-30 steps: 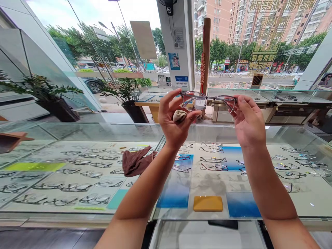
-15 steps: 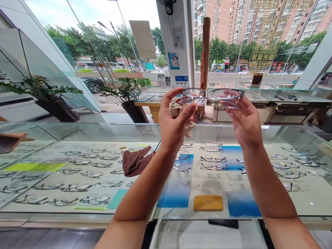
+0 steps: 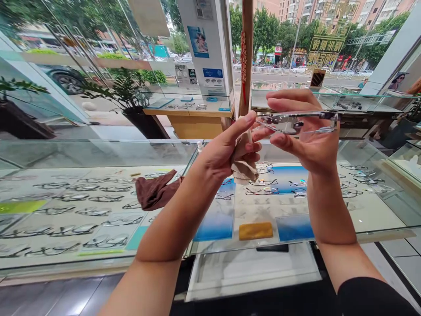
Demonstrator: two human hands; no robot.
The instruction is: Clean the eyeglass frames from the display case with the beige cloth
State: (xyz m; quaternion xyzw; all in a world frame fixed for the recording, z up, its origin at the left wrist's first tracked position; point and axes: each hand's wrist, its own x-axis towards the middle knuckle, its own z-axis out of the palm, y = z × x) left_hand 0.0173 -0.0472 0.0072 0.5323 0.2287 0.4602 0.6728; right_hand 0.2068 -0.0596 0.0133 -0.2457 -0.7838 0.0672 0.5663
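A pair of clear-and-dark-rimmed eyeglasses [image 3: 296,123] is held up above the glass counter, tilted nearly edge-on and slightly blurred. My left hand [image 3: 226,149] pinches their left end between thumb and fingers. A crumpled beige cloth [image 3: 245,164] is bunched in that same hand and hangs below it. Around the right part of the glasses is my right hand [image 3: 317,136], its thumb below and its fingers above, spread apart. Whether its palm touches the frame is hard to tell.
Under the hands runs a glass display counter [image 3: 158,151] with rows of eyeglasses. A brown cloth [image 3: 154,191] lies on top at left. A mustard-yellow case [image 3: 255,231] sits near the front edge. Beyond stand a wooden post [image 3: 246,57] and a potted plant [image 3: 141,120].
The glasses have turned from lenses facing me to almost edge-on and shifted right. My right hand's fingers have spread, and the beige cloth hangs lower. The view has tipped downward.
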